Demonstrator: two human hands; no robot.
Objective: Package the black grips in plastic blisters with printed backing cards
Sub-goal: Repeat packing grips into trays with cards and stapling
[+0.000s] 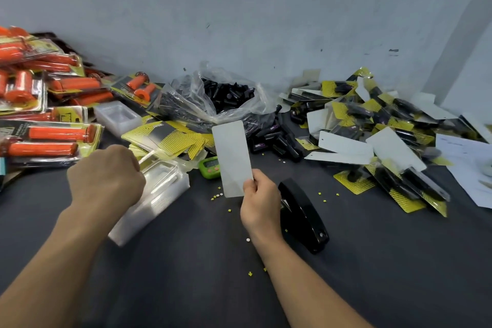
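Right hand (262, 205) pinches backing card (233, 157); left hand (106, 178) curled round blister (162, 173) edge

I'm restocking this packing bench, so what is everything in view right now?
Backing card: one, white back, held upright at centre.
Printed cards: one stack, yellow-black, behind left grip.
Clear blisters: two stacks, transparent, under left grip and back-left.
Loose black grips: many, black, in clear bag and spilled beside it.
Packed black grips: one pile, yellow-black cards, right.
Packed orange grips: one pile, orange, left.
Stapler: one, black, beside right grip.
Small device: one, green, behind backing card.
Left grip: one, bare hand, curled at near blisters, fingertips hidden.
Right grip: one, bare hand, pinching backing card's lower edge.
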